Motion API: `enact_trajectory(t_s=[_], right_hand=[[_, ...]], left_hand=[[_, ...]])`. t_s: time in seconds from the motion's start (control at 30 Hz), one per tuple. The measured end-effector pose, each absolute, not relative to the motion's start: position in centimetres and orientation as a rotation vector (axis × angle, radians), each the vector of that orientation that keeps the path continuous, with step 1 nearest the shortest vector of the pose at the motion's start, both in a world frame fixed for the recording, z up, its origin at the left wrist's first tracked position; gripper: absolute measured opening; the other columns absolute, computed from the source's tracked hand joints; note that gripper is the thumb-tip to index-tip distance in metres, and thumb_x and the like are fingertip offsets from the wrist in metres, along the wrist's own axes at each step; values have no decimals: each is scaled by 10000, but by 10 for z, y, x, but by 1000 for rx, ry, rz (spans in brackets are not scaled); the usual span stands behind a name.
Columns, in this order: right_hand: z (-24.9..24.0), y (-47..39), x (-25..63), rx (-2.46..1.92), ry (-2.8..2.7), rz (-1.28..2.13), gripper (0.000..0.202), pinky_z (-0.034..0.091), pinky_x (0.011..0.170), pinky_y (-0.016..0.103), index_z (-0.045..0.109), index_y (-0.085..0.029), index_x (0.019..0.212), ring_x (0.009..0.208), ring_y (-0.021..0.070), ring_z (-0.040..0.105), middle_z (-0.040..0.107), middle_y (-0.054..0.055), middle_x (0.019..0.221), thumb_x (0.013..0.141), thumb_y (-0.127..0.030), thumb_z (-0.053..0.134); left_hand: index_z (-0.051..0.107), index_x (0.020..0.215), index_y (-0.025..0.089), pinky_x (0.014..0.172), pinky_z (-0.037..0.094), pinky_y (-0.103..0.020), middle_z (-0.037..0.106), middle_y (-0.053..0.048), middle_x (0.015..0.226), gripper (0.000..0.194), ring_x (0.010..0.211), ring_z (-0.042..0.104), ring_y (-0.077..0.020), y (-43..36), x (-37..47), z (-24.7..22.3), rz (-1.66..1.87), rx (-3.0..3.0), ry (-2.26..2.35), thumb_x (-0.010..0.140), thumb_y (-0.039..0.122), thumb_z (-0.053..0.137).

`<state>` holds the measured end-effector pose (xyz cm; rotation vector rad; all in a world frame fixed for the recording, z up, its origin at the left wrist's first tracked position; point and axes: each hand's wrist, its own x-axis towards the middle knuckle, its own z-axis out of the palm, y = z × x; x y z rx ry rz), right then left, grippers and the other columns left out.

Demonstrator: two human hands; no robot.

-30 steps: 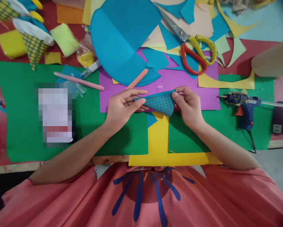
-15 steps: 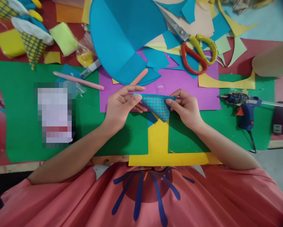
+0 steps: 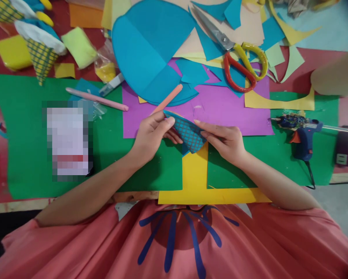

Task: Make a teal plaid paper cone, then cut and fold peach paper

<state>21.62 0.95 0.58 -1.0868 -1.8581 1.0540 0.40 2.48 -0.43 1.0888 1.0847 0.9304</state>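
A small blue cone-like piece with a dark grid pattern (image 3: 189,133) is between my hands, its tip pointing down toward me. My left hand (image 3: 152,135) pinches its left corner between thumb and fingers. On the other side, my right hand (image 3: 226,141) has its fingertips on the right edge, the index finger stretched along the upper rim. Below the piece lies a yellow paper strip (image 3: 194,170), and behind it a purple sheet (image 3: 234,112). An orange marker (image 3: 169,97) lies just beyond my left hand.
Scissors (image 3: 227,44) lie on paper scraps beyond my hands, beside a large blue paper circle (image 3: 150,42). A glue gun (image 3: 304,139) is at the right. A pink pen (image 3: 96,99) and a blurred-out object (image 3: 67,139) lie left on the green sheet (image 3: 25,155).
The patterned piece has tilted, its right side now lower. My right hand has shifted slightly down, and its index finger has straightened along the rim. The blue circle's folded part looks flatter.
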Motion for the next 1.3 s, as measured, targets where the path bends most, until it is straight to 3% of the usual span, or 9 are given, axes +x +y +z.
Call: enact_trajectory(t_s=[0.4, 0.7, 1.07, 1.3], right_hand=[[6, 11, 221, -921, -2062, 882, 422, 585, 770, 148, 647, -285, 1281, 866, 101, 752, 747, -2, 1132, 926, -101, 515], [8, 13, 224, -984, -1857, 1176, 352, 612, 858, 250, 702, -338, 1183, 995, 164, 737, 736, -35, 1145, 911, -166, 561], [8, 19, 222, -1058, -1480, 1464, 226, 593, 912, 293, 772, -304, 1014, 1006, 154, 725, 773, -36, 1047, 858, -198, 646], [6, 22, 225, -1109, -1430, 1558, 186, 599, 865, 305, 781, -275, 983, 964, 160, 724, 779, -15, 1011, 848, -234, 660]], left_hand=[[532, 678, 208, 425, 530, -220, 552, 31, 464, 295, 437, 641, -151, 23, 3, -2, 922, 1097, 1163, 863, 432, 587], [694, 861, 199, 466, 531, -215, 664, -12, 621, 279, 562, 697, -157, 25, 0, -7, 958, 1149, 1089, 894, 425, 535], [708, 892, 210, 501, 587, -232, 678, 12, 602, 168, 516, 687, -150, 24, -7, 0, 1027, 1331, 1086, 851, 363, 652], [767, 904, 240, 546, 596, -200, 757, 7, 783, 132, 603, 697, -124, 22, -7, 7, 1012, 1453, 1175, 803, 258, 684]])
